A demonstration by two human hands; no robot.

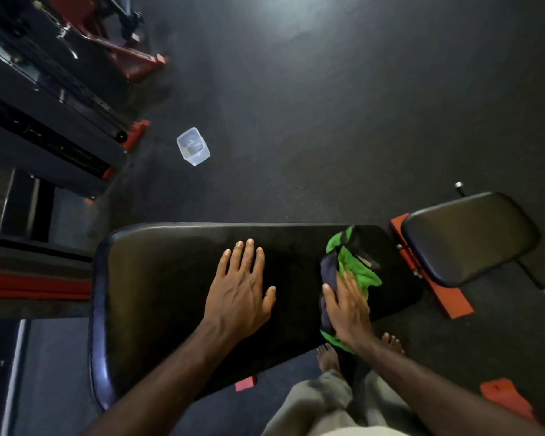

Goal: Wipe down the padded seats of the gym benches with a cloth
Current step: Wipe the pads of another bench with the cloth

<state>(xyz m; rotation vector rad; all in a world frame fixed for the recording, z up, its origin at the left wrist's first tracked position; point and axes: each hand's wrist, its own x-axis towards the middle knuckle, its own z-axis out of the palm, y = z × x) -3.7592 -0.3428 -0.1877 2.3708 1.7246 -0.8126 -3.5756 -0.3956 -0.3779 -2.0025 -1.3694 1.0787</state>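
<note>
A long black padded bench pad (170,278) lies across the middle of the view. My left hand (239,287) rests flat on it with straight, spread fingers. My right hand (348,305) presses a green and dark blue cloth (356,265) onto the right end of the pad, fingers flat on the fabric. The cloth runs from the pad's far edge to its near edge and hangs a little over the near side. A smaller black seat pad (469,237) sits to the right on the same red frame (434,284).
A clear plastic tub (193,146) stands on the dark rubber floor beyond the bench. Black and red gym machines (60,99) fill the left side. My bare feet (331,357) stand on the floor by the bench's near edge.
</note>
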